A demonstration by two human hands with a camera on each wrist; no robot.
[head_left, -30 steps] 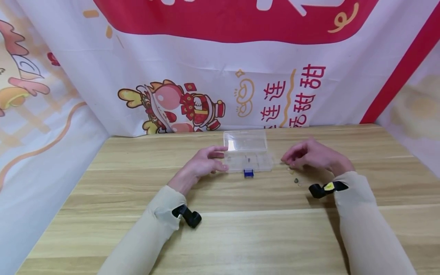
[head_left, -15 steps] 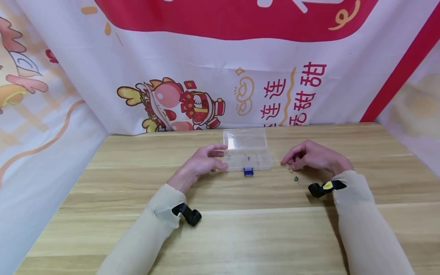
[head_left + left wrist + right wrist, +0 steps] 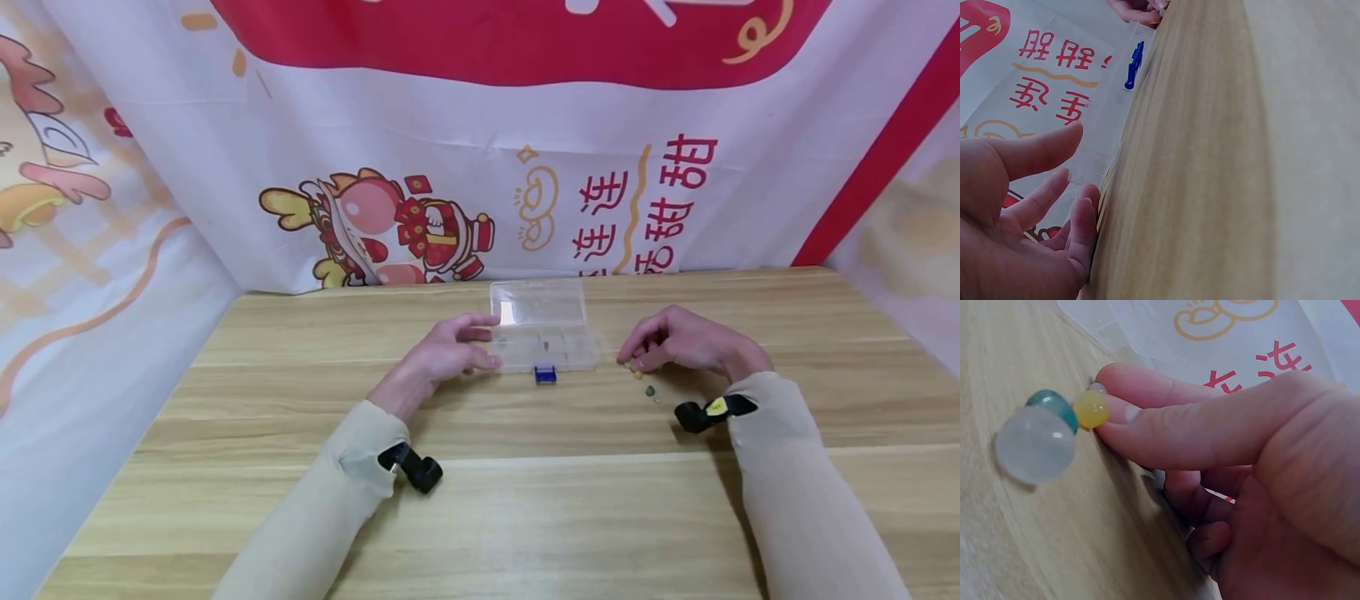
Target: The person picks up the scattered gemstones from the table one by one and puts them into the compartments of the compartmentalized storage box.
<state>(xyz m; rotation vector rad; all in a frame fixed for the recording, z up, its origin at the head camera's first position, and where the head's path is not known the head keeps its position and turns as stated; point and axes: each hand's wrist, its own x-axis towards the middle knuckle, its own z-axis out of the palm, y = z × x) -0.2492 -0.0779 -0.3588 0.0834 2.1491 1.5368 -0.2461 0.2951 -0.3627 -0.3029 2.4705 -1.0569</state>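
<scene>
A clear plastic compartment box [image 3: 517, 358] lies with its lid [image 3: 547, 302] raised and its blue latch [image 3: 545, 376] facing me. My left hand [image 3: 453, 350] rests at the box's left end, fingers loosely extended and touching it. One small dark bead [image 3: 546, 345] shows inside. Right of the box, my right hand [image 3: 678, 340] pinches a tiny pale bead [image 3: 1097, 389] between thumb and index fingertip, low over the table. A yellow bead [image 3: 1091, 409] lies against the thumb tip. Nearer the right wrist camera are a green bead [image 3: 1054, 407] and a whitish translucent bead [image 3: 1036, 445].
The wooden table [image 3: 495, 517] stretches toward me in front of both forearms. A printed cloth [image 3: 420, 117] hangs behind the table's back edge, close to the raised lid. Black wrist cameras, such as the left one [image 3: 420, 471], sit on both sleeves.
The right fingertips have shifted slightly toward me, down to the beads, and close on the pale one. The left hand and the box stay in place.
</scene>
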